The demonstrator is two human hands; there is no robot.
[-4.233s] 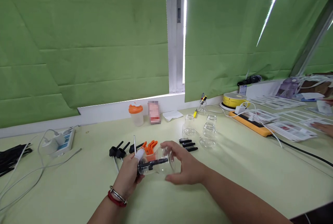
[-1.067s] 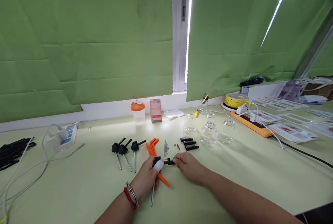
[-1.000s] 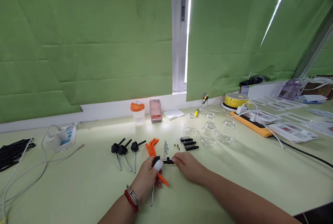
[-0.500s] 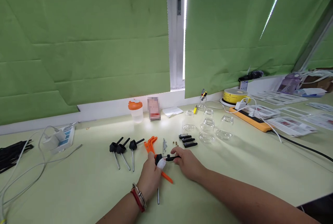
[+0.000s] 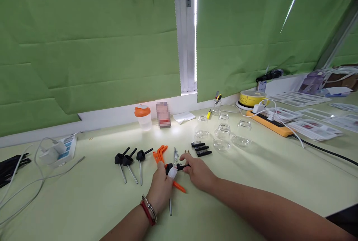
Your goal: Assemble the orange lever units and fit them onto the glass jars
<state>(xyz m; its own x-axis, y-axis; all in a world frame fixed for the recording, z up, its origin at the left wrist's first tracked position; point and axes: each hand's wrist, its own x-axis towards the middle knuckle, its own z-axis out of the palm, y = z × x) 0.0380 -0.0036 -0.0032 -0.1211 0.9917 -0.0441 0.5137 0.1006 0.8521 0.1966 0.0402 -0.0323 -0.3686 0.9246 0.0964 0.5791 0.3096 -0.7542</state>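
Near the front middle of the table, my left hand point(image 5: 161, 187) is closed round a black-headed part point(image 5: 169, 168) with a metal rod point(image 5: 170, 208) pointing down and an orange handle point(image 5: 179, 187) slanting to the right. White wrapping covers the thumb. My right hand point(image 5: 199, 172) pinches a small black piece point(image 5: 183, 167) against that head. Beyond the hands lie orange curved pieces point(image 5: 161, 153), silver pins point(image 5: 175, 156), small brass bits point(image 5: 187, 152) and black pieces with springs point(image 5: 201, 148). Three black-headed rods point(image 5: 141, 156) rest to the left.
Several glass jars point(image 5: 222, 137) stand at the right, behind them a jar of tools point(image 5: 217, 105). An orange-lidded cup point(image 5: 143, 118) is at the back. Cables and a white power strip point(image 5: 67, 149) lie left; an orange power strip point(image 5: 268, 123) lies right.
The view has shifted slightly. The small black piece in my right hand sits closer to the black head in my left hand.
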